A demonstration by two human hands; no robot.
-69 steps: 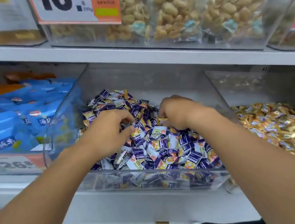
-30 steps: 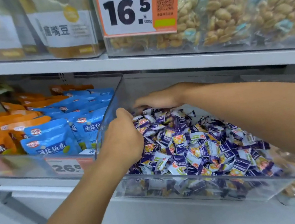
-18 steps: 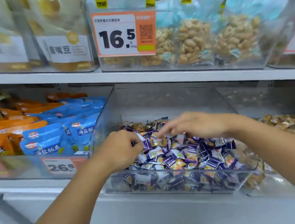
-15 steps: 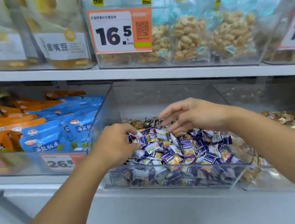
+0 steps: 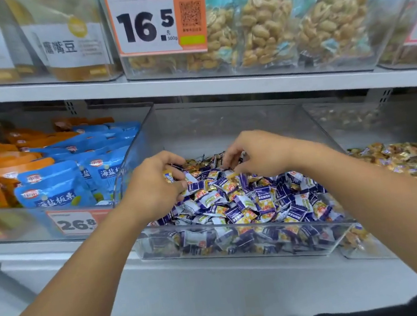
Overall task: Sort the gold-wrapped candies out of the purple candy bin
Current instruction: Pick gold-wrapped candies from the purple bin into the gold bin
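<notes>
Both hands work inside the clear purple candy bin [image 5: 143, 142], whose tall walls rise to the left of the left hand and behind both hands. The heap of purple-wrapped candies [image 5: 248, 203] fills the bin under and in front of the hands. To the right of the right forearm lies the neighbouring bin of gold candies [image 5: 414, 163], which I judge to be where the picked pieces should go.

The step in hand seems to be the search itself. A few gold-wrapped candies [image 5: 197, 162] show at the back of the heap, between the two hands and just beyond the fingertips.

The left hand [image 5: 152, 187] is curled and holds some candies; one wrapper peeks out near its thumb, but its colour is hard to read. The right hand [image 5: 257, 152] hovers with fingers bent downward onto the heap; whether it already pinches a piece I cannot tell.

The next move, I think, calls for a fine pinch on a single gold piece without dragging purple ones, and then a carry across the right wall.

What the left palm contains is hidden. The lower layers of the heap are blurred behind the front wall. The gold bin is cut off at the right edge.
</notes>
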